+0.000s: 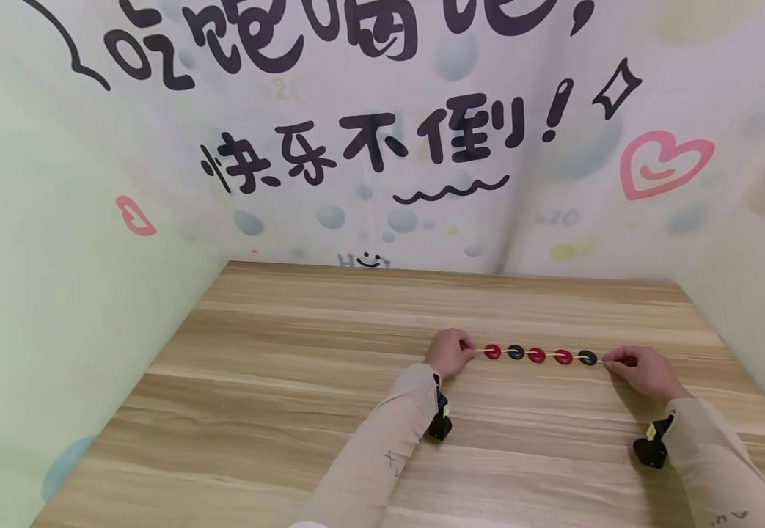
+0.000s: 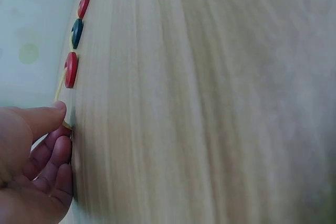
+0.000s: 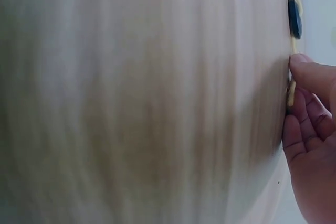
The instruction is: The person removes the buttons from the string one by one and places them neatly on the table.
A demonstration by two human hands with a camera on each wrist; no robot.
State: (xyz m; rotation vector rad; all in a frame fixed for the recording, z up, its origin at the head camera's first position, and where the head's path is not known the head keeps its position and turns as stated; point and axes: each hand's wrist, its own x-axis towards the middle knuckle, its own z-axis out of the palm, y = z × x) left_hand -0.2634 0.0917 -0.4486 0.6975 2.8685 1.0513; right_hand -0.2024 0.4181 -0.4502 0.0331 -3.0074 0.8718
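Several round buttons, red (image 1: 537, 356) and dark (image 1: 516, 352), are strung in a row on a pale yellow string (image 1: 479, 350) lying along the wooden table. My left hand (image 1: 450, 353) pinches the string's left end between thumb and fingers, just beside a red button (image 2: 71, 70). At the other end my right hand (image 1: 646, 369) pinches the string close to a dark button (image 3: 294, 19). Below the right thumb a short yellowish tail of string (image 3: 291, 94) shows. Both hands rest low at the tabletop, and the row between them runs nearly straight.
The wood-grain table (image 1: 276, 381) meets a printed backdrop (image 1: 329, 220) with dark lettering at the back. Pale walls stand at left and right. Each wrist carries a small black camera (image 1: 440, 422) on its sleeve.
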